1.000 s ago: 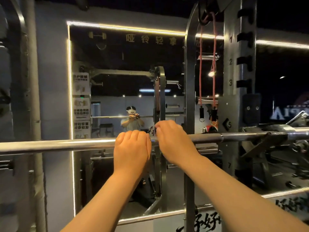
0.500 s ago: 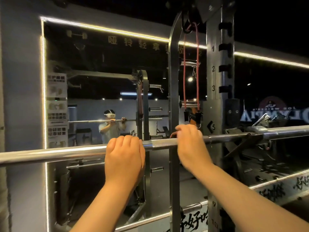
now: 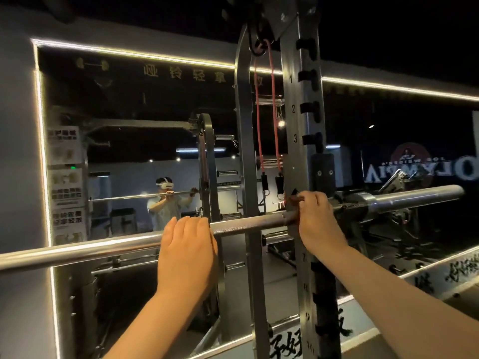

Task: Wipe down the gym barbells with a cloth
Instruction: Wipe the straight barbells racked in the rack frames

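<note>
The left hand [image 3: 186, 255] curls fingers over the barbell [image 3: 246, 226], seemingly to steady it, while the right hand [image 3: 317, 218] clamps a cloth [image 3: 294, 201] (mostly hidden) on it for wiping.

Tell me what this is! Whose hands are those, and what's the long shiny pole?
The camera sits on a person's head, so you see their own two hands. The long shiny pole is a barbell, a gym bar for lifting, resting on a tall metal rack with numbers. The left hand curls over it. The right hand grips it near the rack, with what looks like a small dark cloth for wiping. Behind is a big mirror, so the person there is the same one, reflected.
</note>
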The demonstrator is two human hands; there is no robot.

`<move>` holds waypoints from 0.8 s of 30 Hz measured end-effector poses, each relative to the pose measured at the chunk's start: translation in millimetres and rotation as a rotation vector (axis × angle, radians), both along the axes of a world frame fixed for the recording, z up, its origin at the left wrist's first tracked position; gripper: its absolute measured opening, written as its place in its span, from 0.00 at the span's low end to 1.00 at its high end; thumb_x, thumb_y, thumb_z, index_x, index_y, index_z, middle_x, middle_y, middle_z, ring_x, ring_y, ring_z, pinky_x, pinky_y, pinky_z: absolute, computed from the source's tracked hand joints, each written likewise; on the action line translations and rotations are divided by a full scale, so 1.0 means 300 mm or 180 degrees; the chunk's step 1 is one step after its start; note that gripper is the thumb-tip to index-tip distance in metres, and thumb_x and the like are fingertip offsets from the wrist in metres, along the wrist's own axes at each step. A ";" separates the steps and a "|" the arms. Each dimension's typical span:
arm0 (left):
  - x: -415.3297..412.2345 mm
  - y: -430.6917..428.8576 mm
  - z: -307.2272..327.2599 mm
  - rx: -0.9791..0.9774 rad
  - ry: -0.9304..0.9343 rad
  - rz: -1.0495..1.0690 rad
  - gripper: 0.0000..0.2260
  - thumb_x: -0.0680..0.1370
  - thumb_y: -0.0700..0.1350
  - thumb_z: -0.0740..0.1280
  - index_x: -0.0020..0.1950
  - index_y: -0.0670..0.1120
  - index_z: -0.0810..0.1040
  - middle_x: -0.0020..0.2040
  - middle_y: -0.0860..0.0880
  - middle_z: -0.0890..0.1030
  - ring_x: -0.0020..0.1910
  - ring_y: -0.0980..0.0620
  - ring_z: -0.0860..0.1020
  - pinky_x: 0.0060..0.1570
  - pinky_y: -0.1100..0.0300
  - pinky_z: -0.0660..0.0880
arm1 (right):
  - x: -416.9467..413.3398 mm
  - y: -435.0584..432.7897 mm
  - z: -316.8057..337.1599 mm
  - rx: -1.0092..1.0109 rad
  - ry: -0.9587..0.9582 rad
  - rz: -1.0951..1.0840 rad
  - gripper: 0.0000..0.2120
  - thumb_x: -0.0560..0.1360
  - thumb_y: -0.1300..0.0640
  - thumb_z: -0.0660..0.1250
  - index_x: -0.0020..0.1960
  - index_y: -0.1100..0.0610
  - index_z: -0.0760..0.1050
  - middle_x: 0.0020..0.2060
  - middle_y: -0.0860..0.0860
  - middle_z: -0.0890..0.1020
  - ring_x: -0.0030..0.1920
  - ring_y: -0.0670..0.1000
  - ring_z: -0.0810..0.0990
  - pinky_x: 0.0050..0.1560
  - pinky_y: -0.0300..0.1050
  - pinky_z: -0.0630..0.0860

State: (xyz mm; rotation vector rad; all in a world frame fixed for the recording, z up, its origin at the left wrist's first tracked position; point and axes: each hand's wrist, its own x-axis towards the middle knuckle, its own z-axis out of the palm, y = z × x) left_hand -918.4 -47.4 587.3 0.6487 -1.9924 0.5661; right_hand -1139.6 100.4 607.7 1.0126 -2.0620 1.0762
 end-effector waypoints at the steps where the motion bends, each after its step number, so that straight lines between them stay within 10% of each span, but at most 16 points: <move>1: -0.023 0.014 0.004 0.0000 -0.0008 -0.0032 0.25 0.60 0.42 0.85 0.54 0.40 0.82 0.50 0.41 0.84 0.52 0.39 0.84 0.62 0.38 0.75 | 0.013 -0.014 -0.003 -0.0026 0.0034 0.0015 0.16 0.83 0.58 0.60 0.70 0.53 0.69 0.71 0.53 0.68 0.71 0.54 0.67 0.73 0.52 0.69; 8: -0.181 0.092 0.002 0.0098 -0.0033 -0.0223 0.22 0.64 0.43 0.83 0.54 0.41 0.82 0.50 0.42 0.84 0.51 0.40 0.84 0.59 0.38 0.78 | 0.018 -0.023 -0.027 0.0645 0.0985 0.1278 0.18 0.82 0.59 0.62 0.71 0.50 0.67 0.70 0.45 0.64 0.71 0.48 0.62 0.72 0.45 0.64; 14: -0.261 0.145 -0.009 0.0131 0.0046 -0.0201 0.21 0.67 0.39 0.80 0.58 0.39 0.81 0.53 0.41 0.83 0.54 0.38 0.82 0.60 0.35 0.77 | -0.152 0.065 -0.004 0.0387 0.0411 0.0506 0.24 0.77 0.66 0.67 0.70 0.53 0.66 0.69 0.52 0.65 0.69 0.54 0.65 0.71 0.51 0.69; 24: -0.444 0.287 0.003 0.0609 -0.0245 -0.0140 0.22 0.76 0.47 0.73 0.69 0.46 0.78 0.66 0.48 0.81 0.67 0.46 0.78 0.73 0.42 0.66 | -0.150 0.230 0.039 0.1282 0.1424 0.0436 0.30 0.77 0.62 0.71 0.75 0.59 0.61 0.70 0.60 0.68 0.67 0.60 0.72 0.66 0.52 0.75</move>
